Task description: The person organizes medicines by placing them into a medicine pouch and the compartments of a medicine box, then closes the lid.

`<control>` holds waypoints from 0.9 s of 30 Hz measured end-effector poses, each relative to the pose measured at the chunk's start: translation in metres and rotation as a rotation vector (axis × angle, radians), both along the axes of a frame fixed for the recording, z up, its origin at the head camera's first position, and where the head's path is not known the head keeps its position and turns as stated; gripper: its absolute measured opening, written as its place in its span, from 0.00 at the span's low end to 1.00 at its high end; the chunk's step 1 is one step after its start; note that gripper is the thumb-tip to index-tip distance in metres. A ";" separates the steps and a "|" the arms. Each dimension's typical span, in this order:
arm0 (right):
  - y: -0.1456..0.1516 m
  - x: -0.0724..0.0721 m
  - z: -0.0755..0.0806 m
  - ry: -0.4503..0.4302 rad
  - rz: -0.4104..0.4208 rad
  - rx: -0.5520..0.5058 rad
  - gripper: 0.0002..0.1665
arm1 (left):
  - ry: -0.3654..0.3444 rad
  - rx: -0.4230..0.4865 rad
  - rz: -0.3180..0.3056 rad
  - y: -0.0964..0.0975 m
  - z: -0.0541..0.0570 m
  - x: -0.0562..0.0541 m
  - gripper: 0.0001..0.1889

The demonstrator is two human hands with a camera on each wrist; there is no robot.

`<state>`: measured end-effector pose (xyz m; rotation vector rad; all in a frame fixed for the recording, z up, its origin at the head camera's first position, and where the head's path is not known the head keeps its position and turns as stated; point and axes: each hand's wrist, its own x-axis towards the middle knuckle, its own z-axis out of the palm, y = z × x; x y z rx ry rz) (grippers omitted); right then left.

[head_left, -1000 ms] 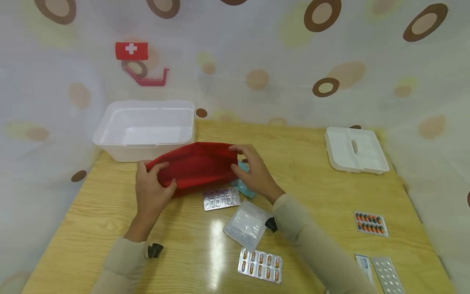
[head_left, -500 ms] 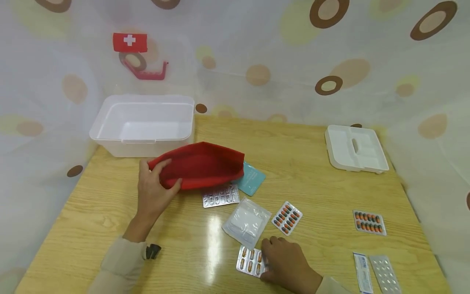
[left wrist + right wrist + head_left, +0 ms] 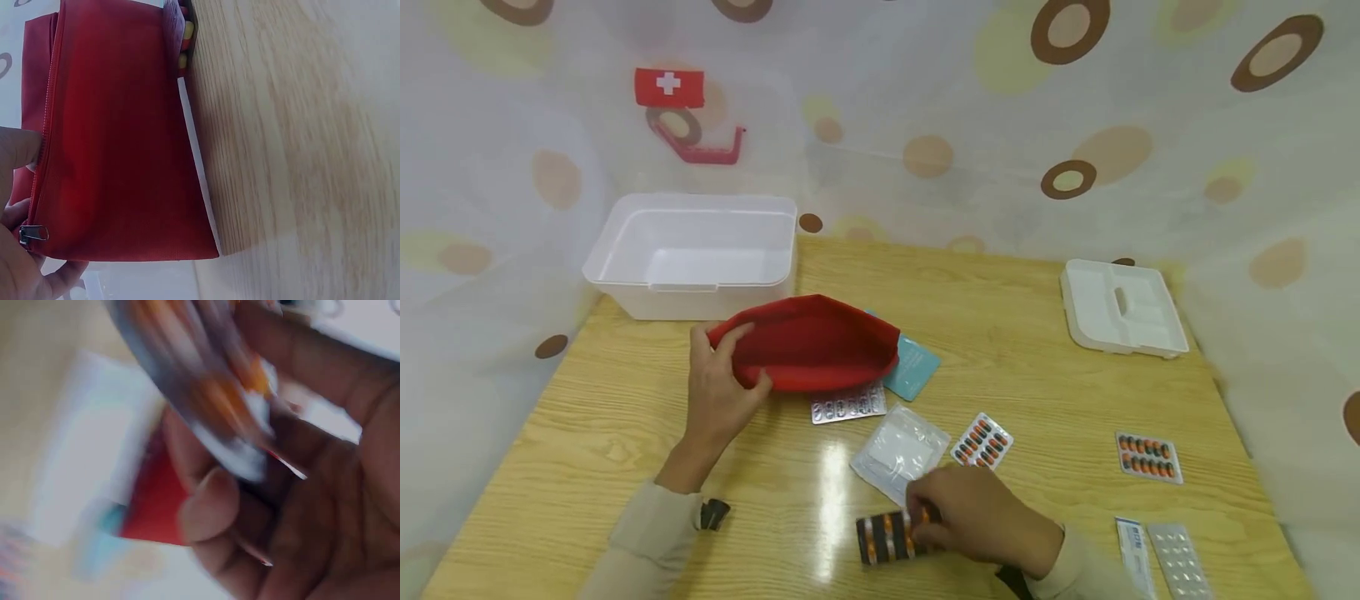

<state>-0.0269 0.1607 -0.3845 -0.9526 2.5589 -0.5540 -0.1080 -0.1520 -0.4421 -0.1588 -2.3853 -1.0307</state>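
Observation:
A red zippered pouch (image 3: pixel 816 354) stands with its mouth spread in front of the white box. My left hand (image 3: pixel 718 396) grips its left end, thumb on the near edge; the left wrist view shows the zip pull (image 3: pixel 34 234) by those fingers. My right hand (image 3: pixel 981 517) pinches a blister pack of orange capsules (image 3: pixel 887 536) at the near middle of the table, the pack tilted and dark in this view. The right wrist view is blurred, with the pack between thumb and fingers. A silver blister pack (image 3: pixel 850 406) lies partly under the pouch.
A white box (image 3: pixel 722 293) stands at back left, a compartment tray (image 3: pixel 1093 312) at back right. Around the right hand lie a clear packet (image 3: pixel 898 454), a green-and-orange capsule pack (image 3: pixel 981 440) and a teal sachet (image 3: pixel 913 371). More packs (image 3: pixel 1150 457) lie at right.
My right hand has left the pouch's right end, come down to the near table and picked up the orange capsule pack. The left hand keeps its grip on the pouch.

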 end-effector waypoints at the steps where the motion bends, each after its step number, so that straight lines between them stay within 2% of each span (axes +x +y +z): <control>1: -0.007 -0.008 0.012 0.080 -0.007 -0.028 0.08 | 0.001 -0.004 -0.001 0.000 0.000 -0.001 0.30; 3: -0.024 -0.027 0.031 0.268 -0.041 -0.099 0.04 | -0.006 -0.011 -0.004 0.001 0.000 -0.001 0.31; 5: -0.044 -0.048 0.041 0.394 -0.095 -0.152 0.05 | -0.016 -0.015 -0.004 0.002 -0.001 -0.002 0.33; 8: -0.073 -0.079 0.035 0.474 -0.160 -0.164 0.08 | -0.030 -0.009 -0.006 0.004 -0.002 -0.001 0.34; 12: -0.098 -0.107 0.009 0.404 -0.217 -0.049 0.09 | -0.024 -0.013 -0.025 0.009 -0.005 0.002 0.35; 17: -0.108 -0.122 -0.015 0.253 -0.240 0.078 0.09 | 0.007 -0.027 -0.037 0.011 -0.009 0.004 0.34; 24: -0.110 -0.135 -0.019 0.160 -0.249 0.162 0.11 | 0.034 -0.041 -0.038 0.012 -0.008 -0.001 0.34; 27: -0.102 -0.128 -0.006 0.162 -0.191 0.142 0.10 | 0.032 -0.047 -0.039 0.012 -0.009 0.000 0.34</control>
